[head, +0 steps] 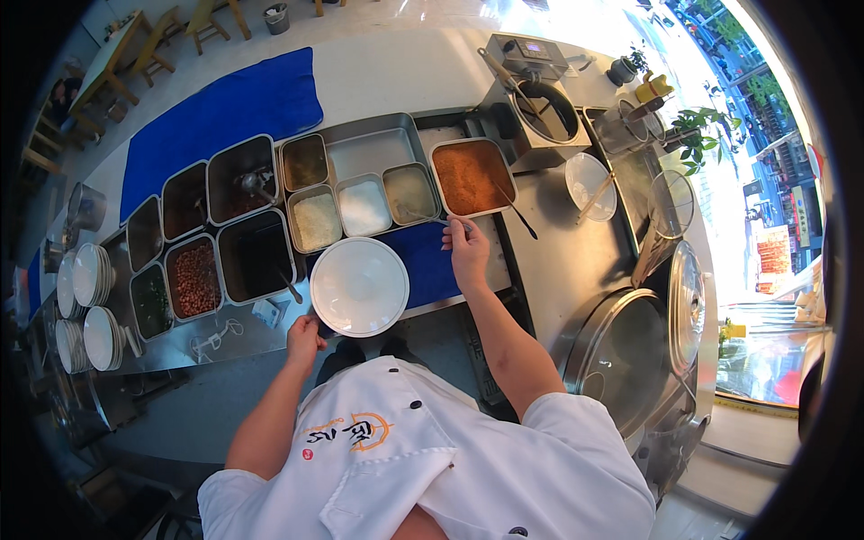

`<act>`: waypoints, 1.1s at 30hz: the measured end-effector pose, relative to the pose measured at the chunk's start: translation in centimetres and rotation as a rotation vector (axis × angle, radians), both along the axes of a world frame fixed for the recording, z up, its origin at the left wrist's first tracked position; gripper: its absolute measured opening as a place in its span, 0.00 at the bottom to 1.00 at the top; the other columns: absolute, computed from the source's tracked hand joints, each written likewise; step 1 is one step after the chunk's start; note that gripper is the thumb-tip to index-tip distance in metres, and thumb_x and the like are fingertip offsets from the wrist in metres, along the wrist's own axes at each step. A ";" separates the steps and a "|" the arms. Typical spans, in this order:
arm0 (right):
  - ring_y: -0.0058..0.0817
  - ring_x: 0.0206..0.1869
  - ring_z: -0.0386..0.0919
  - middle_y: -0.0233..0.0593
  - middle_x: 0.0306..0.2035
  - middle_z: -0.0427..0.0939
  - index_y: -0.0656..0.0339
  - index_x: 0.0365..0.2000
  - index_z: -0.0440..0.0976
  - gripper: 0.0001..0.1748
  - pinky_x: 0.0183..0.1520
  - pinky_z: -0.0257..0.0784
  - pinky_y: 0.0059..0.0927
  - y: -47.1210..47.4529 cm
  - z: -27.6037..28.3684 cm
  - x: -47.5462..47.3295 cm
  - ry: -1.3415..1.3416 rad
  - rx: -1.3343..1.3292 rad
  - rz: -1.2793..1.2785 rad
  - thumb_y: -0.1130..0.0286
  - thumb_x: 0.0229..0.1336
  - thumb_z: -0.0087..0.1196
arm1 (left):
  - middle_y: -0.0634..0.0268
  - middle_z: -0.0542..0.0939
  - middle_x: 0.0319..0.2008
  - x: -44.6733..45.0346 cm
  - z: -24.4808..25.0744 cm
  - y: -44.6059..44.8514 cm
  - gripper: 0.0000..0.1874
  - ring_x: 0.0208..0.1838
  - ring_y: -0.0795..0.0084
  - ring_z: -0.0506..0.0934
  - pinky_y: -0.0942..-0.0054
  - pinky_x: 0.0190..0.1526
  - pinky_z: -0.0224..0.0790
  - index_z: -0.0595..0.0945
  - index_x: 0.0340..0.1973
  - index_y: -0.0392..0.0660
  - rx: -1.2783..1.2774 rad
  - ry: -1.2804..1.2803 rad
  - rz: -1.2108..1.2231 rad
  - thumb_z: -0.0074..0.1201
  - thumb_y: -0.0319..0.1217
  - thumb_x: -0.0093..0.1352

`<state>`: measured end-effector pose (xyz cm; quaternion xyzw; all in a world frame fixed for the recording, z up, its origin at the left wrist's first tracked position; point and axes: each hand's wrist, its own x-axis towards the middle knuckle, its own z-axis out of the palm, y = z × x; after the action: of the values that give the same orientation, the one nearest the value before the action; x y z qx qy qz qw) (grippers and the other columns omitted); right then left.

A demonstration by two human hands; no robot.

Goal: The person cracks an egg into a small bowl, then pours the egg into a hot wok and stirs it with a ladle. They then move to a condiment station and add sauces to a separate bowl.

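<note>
My right hand grips the handle of a metal spoon, whose far end reaches into a small steel container of pale beige seasoning. My left hand is closed beside the lower left rim of a white bowl; whether it touches the rim cannot be told. The bowl stands at the counter's near edge, partly over a blue cloth. Small containers of white powder and pale minced seasoning stand behind the bowl. Beyond my right hand is a container of orange-red seasoning with a spoon in it.
Steel containers of beans, chopped greens and dark sauce stand left, past them stacked white bowls. At right are a large steel pot, a white bowl with chopsticks and a cooker.
</note>
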<state>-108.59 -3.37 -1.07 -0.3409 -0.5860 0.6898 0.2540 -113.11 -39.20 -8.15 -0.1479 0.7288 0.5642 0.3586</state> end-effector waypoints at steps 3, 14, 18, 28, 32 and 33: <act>0.17 0.33 0.76 0.34 0.33 0.80 0.66 0.47 0.79 0.13 0.36 0.76 0.21 0.7 -0.4 0.4 0.025 -0.084 -0.058 0.66 0.73 0.52 | 0.68 0.75 0.22 0.3 0.4 -0.1 0.11 0.16 0.80 0.69 0.76 0.19 0.60 0.78 0.41 0.41 -0.010 0.014 -0.007 0.49 0.36 0.78; 0.20 0.33 0.77 0.35 0.34 0.79 0.67 0.46 0.80 0.11 0.37 0.75 0.23 -0.9 4.3 3.0 0.019 -0.028 0.311 0.71 0.72 0.53 | 0.70 0.69 0.16 0.0 1.5 0.7 0.07 0.16 0.79 0.65 0.75 0.19 0.57 0.75 0.38 0.43 -0.018 -0.071 0.018 0.46 0.32 0.74; 0.20 0.33 0.77 0.35 0.35 0.77 0.66 0.45 0.80 0.09 0.38 0.75 0.24 -4.0 3.8 -2.1 0.050 0.276 0.467 0.76 0.70 0.52 | 0.70 0.71 0.19 0.2 1.0 -0.6 0.09 0.19 0.79 0.68 0.75 0.22 0.61 0.78 0.38 0.43 0.025 -0.064 0.027 0.48 0.34 0.75; 0.26 0.30 0.81 0.42 0.33 0.84 0.67 0.43 0.80 0.12 0.34 0.77 0.27 -9.8 -0.9 -11.9 -0.185 0.253 0.529 0.68 0.68 0.55 | 0.69 0.73 0.19 2.0 0.4 -4.4 0.12 0.22 0.75 0.73 0.74 0.27 0.68 0.74 0.32 0.47 0.104 -0.132 0.104 0.47 0.38 0.76; 0.22 0.30 0.79 0.39 0.31 0.81 0.69 0.44 0.78 0.13 0.33 0.78 0.25 -8.7 -1.8 -11.6 -0.204 -0.103 0.444 0.67 0.70 0.54 | 0.69 0.73 0.19 2.5 0.2 -5.0 0.13 0.22 0.75 0.73 0.74 0.27 0.69 0.73 0.30 0.48 0.093 -0.152 0.105 0.48 0.40 0.77; 0.22 0.30 0.79 0.39 0.31 0.81 0.69 0.45 0.79 0.13 0.34 0.78 0.25 -8.5 -2.0 -11.4 -0.214 -0.164 0.419 0.67 0.70 0.54 | 0.69 0.73 0.20 2.5 0.2 -5.0 0.13 0.23 0.74 0.73 0.74 0.28 0.69 0.73 0.31 0.48 0.078 -0.163 0.107 0.48 0.40 0.77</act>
<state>-120.02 -11.89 -3.09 -0.3024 -0.6096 0.7326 0.0132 -110.57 -44.19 -7.94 -0.2178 0.6658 0.5967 0.3915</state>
